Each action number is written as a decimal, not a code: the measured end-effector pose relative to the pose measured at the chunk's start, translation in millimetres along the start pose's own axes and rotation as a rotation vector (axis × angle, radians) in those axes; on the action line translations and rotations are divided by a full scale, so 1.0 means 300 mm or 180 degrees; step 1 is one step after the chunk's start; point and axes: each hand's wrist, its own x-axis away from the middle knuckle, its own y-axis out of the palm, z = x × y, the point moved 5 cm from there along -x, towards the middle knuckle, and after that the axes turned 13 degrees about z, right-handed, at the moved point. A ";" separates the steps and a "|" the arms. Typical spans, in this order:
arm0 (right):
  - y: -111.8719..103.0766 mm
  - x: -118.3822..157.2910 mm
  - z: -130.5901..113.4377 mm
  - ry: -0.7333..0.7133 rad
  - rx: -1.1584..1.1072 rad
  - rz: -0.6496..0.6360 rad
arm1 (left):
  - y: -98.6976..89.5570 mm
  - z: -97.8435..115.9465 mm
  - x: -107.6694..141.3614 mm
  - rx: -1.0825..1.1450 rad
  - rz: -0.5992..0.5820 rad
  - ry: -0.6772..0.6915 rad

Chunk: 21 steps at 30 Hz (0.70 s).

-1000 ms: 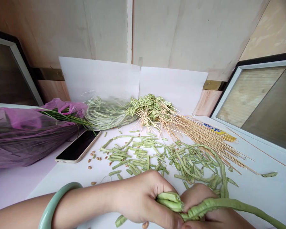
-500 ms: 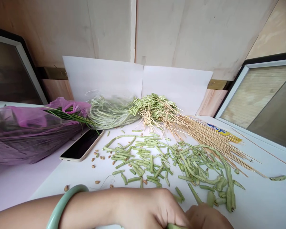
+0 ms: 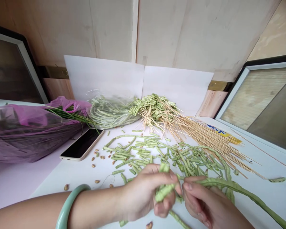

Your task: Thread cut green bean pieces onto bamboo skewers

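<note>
While both hands work one long bean [image 3: 228, 186], the job looks roughly mid-way by my read. Done: cut pieces [image 3: 157, 156] scattered just beyond my hands, and loaded skewers [image 3: 152, 106] stacked further back. Left: a bag of uncut beans [image 3: 109, 111] left of those skewers, plus bare sticks [image 3: 212, 136] to their right. Left hand [image 3: 145, 194], palm inward, fingers curled shut around a short bean section [image 3: 165, 189], thumb on top. Right hand [image 3: 205, 203] touches it, fingertips pinching the long bean, which trails right of the pieces across the table [image 3: 264, 197]. Phone [image 3: 82, 144] left of the pieces.
</note>
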 end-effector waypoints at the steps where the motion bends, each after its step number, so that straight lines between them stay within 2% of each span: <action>1: -0.005 -0.005 -0.009 -0.0072 0.0136 0.0039 | -0.014 0.006 -0.012 0.0098 0.0231 -0.0018; 4: -0.008 0.000 -0.024 -0.0045 0.0686 0.0114 | -0.047 0.013 -0.037 0.0088 0.0677 -0.0008; 7: 0.013 0.020 -0.025 0.0175 0.1379 -0.0046 | -0.056 0.010 -0.047 -0.0075 0.0788 0.0038; 11: 0.053 0.028 -0.031 0.0317 0.1679 -0.0559 | -0.039 0.005 -0.043 -0.0657 0.0530 0.0314; 14: 0.060 0.019 -0.037 0.0306 0.1649 -0.0666 | -0.023 -0.008 -0.032 -0.1109 0.0227 0.0468; 18: 0.069 0.023 -0.042 0.0055 0.1854 -0.0777 | -0.006 -0.025 -0.009 -0.1432 -0.0114 0.0368; 21: 0.081 0.034 -0.044 -0.0096 0.1970 -0.0955 | -0.005 -0.024 0.005 -0.1790 -0.0007 0.0232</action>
